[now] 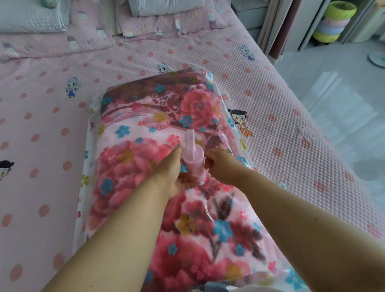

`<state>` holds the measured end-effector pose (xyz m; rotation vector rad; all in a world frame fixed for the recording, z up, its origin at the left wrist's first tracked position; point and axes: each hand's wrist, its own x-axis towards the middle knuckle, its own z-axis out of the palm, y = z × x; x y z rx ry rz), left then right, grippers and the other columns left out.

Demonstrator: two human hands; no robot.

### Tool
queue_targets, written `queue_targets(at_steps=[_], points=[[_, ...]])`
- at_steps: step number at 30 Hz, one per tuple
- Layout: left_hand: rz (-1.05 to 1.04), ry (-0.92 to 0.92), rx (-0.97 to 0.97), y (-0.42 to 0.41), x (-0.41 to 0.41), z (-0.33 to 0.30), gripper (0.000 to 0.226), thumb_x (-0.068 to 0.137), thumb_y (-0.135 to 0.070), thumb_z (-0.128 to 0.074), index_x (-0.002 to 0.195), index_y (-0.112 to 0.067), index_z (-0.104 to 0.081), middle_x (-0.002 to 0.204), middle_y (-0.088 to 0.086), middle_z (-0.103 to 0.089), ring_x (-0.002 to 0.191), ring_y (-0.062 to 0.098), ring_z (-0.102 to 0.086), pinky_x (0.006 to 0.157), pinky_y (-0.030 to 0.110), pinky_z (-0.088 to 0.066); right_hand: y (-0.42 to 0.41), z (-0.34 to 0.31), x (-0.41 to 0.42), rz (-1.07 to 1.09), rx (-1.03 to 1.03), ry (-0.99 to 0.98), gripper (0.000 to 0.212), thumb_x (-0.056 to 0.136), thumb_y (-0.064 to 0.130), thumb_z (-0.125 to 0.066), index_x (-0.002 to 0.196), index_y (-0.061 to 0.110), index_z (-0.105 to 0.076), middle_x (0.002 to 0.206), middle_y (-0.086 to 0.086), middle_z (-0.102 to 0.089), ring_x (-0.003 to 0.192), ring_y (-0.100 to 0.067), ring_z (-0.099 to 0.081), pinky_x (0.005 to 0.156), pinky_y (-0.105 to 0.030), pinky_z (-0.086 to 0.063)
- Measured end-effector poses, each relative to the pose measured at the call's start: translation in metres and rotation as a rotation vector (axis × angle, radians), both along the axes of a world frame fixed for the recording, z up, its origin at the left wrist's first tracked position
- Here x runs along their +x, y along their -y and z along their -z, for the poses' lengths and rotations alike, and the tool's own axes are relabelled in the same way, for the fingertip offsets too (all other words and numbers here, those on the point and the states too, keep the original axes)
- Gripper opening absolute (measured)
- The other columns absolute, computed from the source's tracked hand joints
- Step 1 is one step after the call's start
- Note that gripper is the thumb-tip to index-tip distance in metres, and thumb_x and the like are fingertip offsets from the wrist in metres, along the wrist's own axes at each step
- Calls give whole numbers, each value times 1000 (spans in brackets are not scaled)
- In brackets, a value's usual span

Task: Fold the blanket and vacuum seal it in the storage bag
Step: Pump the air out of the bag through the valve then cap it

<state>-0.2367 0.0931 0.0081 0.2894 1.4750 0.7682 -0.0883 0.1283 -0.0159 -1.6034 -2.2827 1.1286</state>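
One floral blanket (144,170) lies folded inside one clear storage bag (85,194) on the pink bed (42,108), with two pillows (22,18) at the head. One pink hand pump (193,162) stands upright on the bag's middle. My left hand (170,171) curls its grip round the pump's base. My right hand (219,166) has its fingers clenched against the pump's other side, touching it.

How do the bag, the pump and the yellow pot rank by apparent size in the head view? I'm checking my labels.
1. Bag, holding the blanket: largest by far.
2. Pump, between the left hand and right hand.
3. Yellow pot: looks similar to the pump, but it is farther, so unsure.
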Motion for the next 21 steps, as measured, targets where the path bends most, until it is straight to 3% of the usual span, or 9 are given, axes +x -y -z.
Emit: queue_targets(at_steps=[2,4,6,9,12,15,17,19,21], points=[[-6,204,-74,0,2,1,57,89,-57,-54,118,-8,-60,99,21,-65,69,31,-65,56,36,-58,5,-11,5,90,-117,-133,58,76,-16,-40,113,20,-67,70,10,-57,64,-10,-54,63,-25,-44],[-76,377,-90,2,7,-2,49,89,-44,-59,117,-4,-60,95,19,-66,69,27,-65,56,35,-60,14,-23,8,211,-191,-237,59,76,-18,-38,111,18,-69,66,5,-61,58,-8,-56,60,-24,-49],[-120,450,-87,8,15,-10,35,89,-25,-55,111,1,-61,95,18,-66,71,25,-65,60,31,-58,24,-37,10,384,-231,-327,46,80,-12,-39,93,19,-70,62,0,-63,55,-11,-56,58,-26,-49],[-127,431,-62,21,30,-18,25,91,-21,-47,94,0,-59,84,15,-61,67,22,-60,57,27,-55,44,-61,13,518,-160,-428,28,93,16,-45,81,22,-69,60,1,-63,58,-16,-55,63,-34,-44],[-85,340,-9,31,39,-22,28,96,-19,-39,90,-2,-60,77,13,-63,66,22,-63,62,28,-53,69,-86,9,422,-36,-341,46,98,48,-39,78,18,-67,65,2,-61,64,-17,-57,67,-33,-45],[-96,246,53,37,46,-22,37,102,-30,-36,91,-7,-62,77,11,-65,69,20,-64,58,27,-51,85,-98,1,356,-36,-266,40,97,51,-43,66,27,-53,63,6,-60,65,-16,-61,64,-30,-47],[-95,180,69,41,51,-24,39,100,-37,-38,86,-7,-59,63,9,-62,54,19,-62,46,23,-45,90,-97,1,376,-178,-324,33,98,47,-44,77,25,-58,64,0,-65,60,-22,-65,57,-32,-50],[-111,146,26,49,53,-27,31,92,-39,-51,84,-10,-56,63,9,-59,56,23,-59,50,29,-45,94,-96,1,442,-383,-473,36,100,41,-43,91,12,-63,68,-13,-68,56,-26,-64,49,-28,-46],[-104,113,-13,54,51,-27,22,96,-32,-51,82,-15,-53,77,4,-55,66,19,-52,59,32,-43,101,-96,1,488,-517,-582,39,101,37,-41,94,6,-62,71,-19,-68,57,-28,-63,52,-28,-45]])
